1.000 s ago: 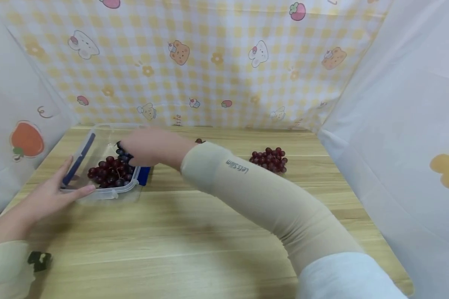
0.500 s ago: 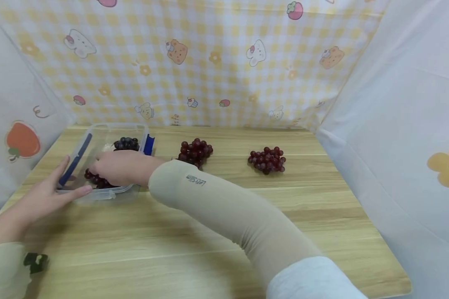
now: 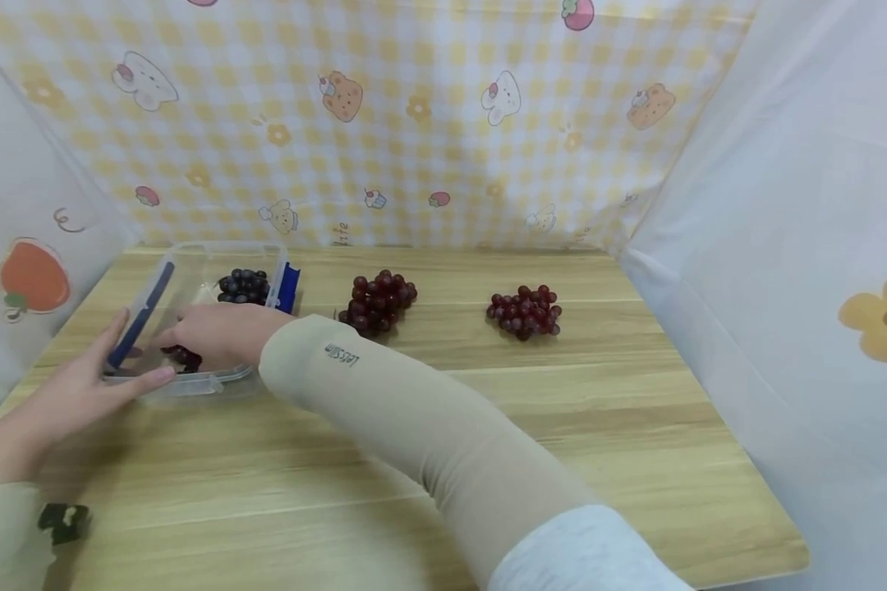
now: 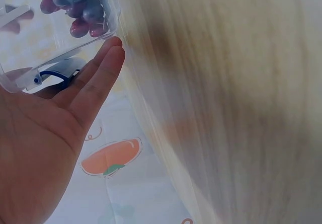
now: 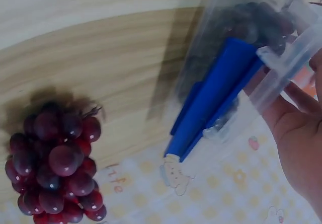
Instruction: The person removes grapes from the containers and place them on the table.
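Note:
A clear plastic box (image 3: 218,386) with blue latches stands at the back left of the table. My left hand (image 3: 81,390) rests at its front left corner, thumb along the front rim and fairly straight fingers at the left side. My right hand (image 3: 218,332) reaches inside from the right with an extended finger, over red grapes (image 3: 183,359) it mostly covers. Behind it in the box lies a bunch of dark grapes (image 3: 244,286). In the right wrist view, my right hand (image 5: 299,138) appears beyond the blue latch (image 5: 214,103), fingers partly behind the cloudy wall.
Two bunches of red grapes lie outside the box: the nearer bunch (image 3: 380,302) just to its right, another bunch (image 3: 525,312) farther right. A patterned cloth (image 3: 429,148) hangs at the back. White cloth (image 3: 798,246) rises along the right side.
My right hand has moved left and down from the dark grapes onto the red grapes in the box. The nearer loose bunch has come into view. My left hand has stayed at the corner.

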Available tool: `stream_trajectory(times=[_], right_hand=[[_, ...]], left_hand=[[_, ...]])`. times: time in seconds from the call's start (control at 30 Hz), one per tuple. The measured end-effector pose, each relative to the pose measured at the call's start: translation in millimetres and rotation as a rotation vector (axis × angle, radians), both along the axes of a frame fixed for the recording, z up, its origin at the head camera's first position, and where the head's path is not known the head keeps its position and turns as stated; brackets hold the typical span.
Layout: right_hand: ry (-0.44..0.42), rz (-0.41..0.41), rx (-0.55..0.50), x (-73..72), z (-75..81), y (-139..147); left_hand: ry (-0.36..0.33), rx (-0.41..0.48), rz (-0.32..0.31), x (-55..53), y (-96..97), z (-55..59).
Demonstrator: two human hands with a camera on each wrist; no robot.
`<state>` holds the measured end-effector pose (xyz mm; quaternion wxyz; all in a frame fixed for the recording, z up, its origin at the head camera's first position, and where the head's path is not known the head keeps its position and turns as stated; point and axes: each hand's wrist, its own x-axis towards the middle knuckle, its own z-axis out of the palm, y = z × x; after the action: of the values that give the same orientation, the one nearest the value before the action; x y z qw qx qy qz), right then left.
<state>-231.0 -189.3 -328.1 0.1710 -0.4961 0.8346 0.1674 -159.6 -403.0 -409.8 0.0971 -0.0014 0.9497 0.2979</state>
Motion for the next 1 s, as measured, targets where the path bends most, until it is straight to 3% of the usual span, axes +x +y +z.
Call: stream_trajectory(times=[0.23,0.5,0.8,1.0], right_hand=[[-0.023,-0.011,0.025,-5.7,-9.0,2.0],[0.057,-0.025,-0.028,-12.9,-18.3,-0.1],[0.073,-0.038,-0.062,-15.0,-23.6,-1.0],[0.024,-0.117,-0.056,-14.2,-24.2,-0.1]], left_hand=[[0.005,-0.01,0.002,1.0,1.2,-3.0],[0.02,0.009,0.008,0.2,1.5,-0.9],[0.034,0.004,0.006,0.7,0.3,-1.9],[0.027,0.008,0.007,-0.5,1.1,-2.2]])
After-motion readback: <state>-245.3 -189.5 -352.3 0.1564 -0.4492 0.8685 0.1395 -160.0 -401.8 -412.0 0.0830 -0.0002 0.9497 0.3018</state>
